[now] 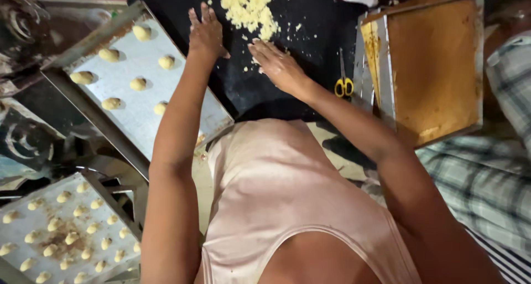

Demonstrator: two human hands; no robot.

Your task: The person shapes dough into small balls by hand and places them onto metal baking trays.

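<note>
Nearest, by the lower left corner, sits a tray of small dough balls [66, 228]. Farther up is a second metal tray [182, 96] with 7 dough balls, its long side slanting from upper left to lower right. The left hand [206, 32] lies flat and open on the black mat [310, 35], fingers together, holding nothing. The right hand [279, 65] is open too, palm down, fingertips touching yellow crumbs. The crumbly dough pile [248, 7] runs toward the mat's far edge.

both hands [207, 32] [279, 65] outstretched, palms down
</note>
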